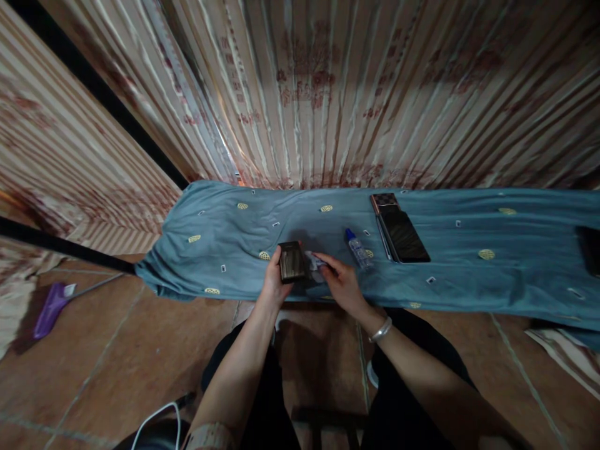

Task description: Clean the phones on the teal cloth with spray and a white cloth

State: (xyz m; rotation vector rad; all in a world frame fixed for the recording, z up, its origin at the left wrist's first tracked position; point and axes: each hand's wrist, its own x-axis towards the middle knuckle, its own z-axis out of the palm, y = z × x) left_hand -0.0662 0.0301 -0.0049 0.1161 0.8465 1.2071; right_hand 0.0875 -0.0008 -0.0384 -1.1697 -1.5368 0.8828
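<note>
My left hand [274, 275] is closed around the edge of a small dark rectangular object [292, 261] with a shiny face; its exact kind I cannot make out. Close beside it, my right hand [341, 281] pinches a small crumpled whitish cloth or wipe [314, 261]. Both hands are over the blue-green cloth-covered surface [244, 244], near its front edge. Just right of my right hand lies a clear bottle [358, 251] with a blue cap. Beyond it, dark flat devices [404, 237] lie stacked, with a checkered item [384, 201] at their far end.
A pleated patterned curtain [309, 94] hangs behind the surface. Dark poles [94, 94] slant in at left. A purple broom head [51, 309] rests on the tiled floor [112, 350]. At far right lies another dark object [589, 249]. A white cable [157, 412] is at lower left.
</note>
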